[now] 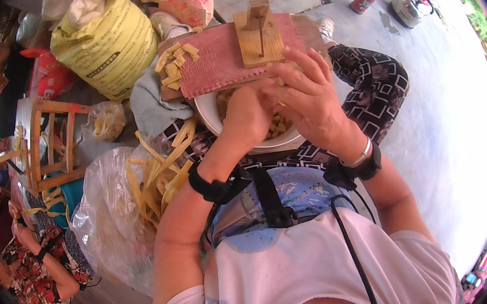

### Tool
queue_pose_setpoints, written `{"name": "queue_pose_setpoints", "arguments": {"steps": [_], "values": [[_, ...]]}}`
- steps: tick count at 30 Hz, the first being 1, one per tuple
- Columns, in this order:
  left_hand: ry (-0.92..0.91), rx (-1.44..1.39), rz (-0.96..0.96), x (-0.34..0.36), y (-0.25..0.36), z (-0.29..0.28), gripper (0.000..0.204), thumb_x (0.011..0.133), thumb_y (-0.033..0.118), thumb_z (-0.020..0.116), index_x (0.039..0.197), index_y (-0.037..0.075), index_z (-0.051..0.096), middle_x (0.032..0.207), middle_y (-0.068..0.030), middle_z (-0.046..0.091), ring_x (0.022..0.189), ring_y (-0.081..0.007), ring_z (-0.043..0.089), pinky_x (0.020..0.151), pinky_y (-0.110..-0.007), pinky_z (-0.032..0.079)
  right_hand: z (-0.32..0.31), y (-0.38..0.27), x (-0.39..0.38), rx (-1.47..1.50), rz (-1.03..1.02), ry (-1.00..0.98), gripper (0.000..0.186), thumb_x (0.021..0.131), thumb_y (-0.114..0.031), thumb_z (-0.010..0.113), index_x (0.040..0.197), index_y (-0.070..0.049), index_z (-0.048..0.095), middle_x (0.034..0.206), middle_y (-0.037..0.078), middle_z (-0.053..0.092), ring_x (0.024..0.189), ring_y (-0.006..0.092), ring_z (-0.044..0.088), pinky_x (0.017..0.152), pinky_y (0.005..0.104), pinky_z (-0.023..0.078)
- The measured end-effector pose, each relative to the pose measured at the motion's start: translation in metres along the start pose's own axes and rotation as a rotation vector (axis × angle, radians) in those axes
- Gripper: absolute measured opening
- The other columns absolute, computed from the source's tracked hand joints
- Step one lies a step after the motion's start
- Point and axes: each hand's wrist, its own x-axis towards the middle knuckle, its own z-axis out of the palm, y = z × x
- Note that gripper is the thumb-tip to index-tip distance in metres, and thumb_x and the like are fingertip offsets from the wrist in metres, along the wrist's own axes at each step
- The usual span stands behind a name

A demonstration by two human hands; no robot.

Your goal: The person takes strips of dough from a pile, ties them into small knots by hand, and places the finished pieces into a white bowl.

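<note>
My left hand (pixel 245 115) is closed over a white bowl (pixel 208 111) of small chopped yellowish pieces (pixel 280 126); what it holds is hidden. My right hand (pixel 310 98) meets it, with upper fingers raised and the others bent toward my left hand around something I cannot make out. Just beyond them lies a board covered with a pink textured cloth (pixel 211 65), bearing a wooden block device (pixel 256 35) and several yellow cut pieces (pixel 174 69) at its left.
Yellow strips (pixel 158 174) lie on a plastic bag (pixel 104 205) at my left, near a wooden stool (pixel 33 144), a yellow sack (pixel 104 53) and a grey cloth (pixel 149 106). A co-worker (pixel 51 267) is at the lower left. A flask (pixel 365 0) and a kettle (pixel 405 10) stand upper right.
</note>
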Motion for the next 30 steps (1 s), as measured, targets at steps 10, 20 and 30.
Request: {"name": "queue_pose_setpoints", "arguments": {"steps": [10, 20, 30], "values": [[0.228, 1.295, 0.52, -0.015, 0.015, 0.008, 0.008, 0.081, 0.015, 0.058, 0.076, 0.011, 0.053, 0.07, -0.0037, 0.056, 0.07, -0.0242, 0.057, 0.062, -0.037, 0.043, 0.045, 0.022, -0.02, 1.121, 0.985, 0.183, 0.01, 0.088, -0.009, 0.067, 0.097, -0.003, 0.066, 0.083, 0.002, 0.064, 0.072, 0.0104, 0.06, 0.06, 0.0251, 0.048], [0.189, 1.381, 0.744, -0.008, 0.015, 0.001, 0.007, 0.083, 0.013, 0.062, 0.082, 0.01, 0.057, 0.068, -0.0026, 0.051, 0.066, -0.0211, 0.052, 0.06, -0.034, 0.041, 0.037, 0.023, -0.022, 1.051, 0.945, 0.115, 0.02, 0.089, -0.012, 0.067, 0.104, 0.001, 0.067, 0.084, 0.0, 0.066, 0.071, 0.0043, 0.057, 0.058, 0.0209, 0.047], [0.016, 0.681, 0.15, -0.007, 0.014, -0.002, 0.012, 0.085, 0.003, 0.056, 0.097, 0.002, 0.057, 0.087, -0.0161, 0.064, 0.083, -0.0356, 0.063, 0.072, -0.043, 0.05, 0.04, 0.021, -0.026, 1.221, 1.037, -0.016, 0.024, 0.089, -0.01, 0.066, 0.11, 0.003, 0.067, 0.09, 0.001, 0.067, 0.076, 0.0061, 0.059, 0.068, 0.0216, 0.048]]}}
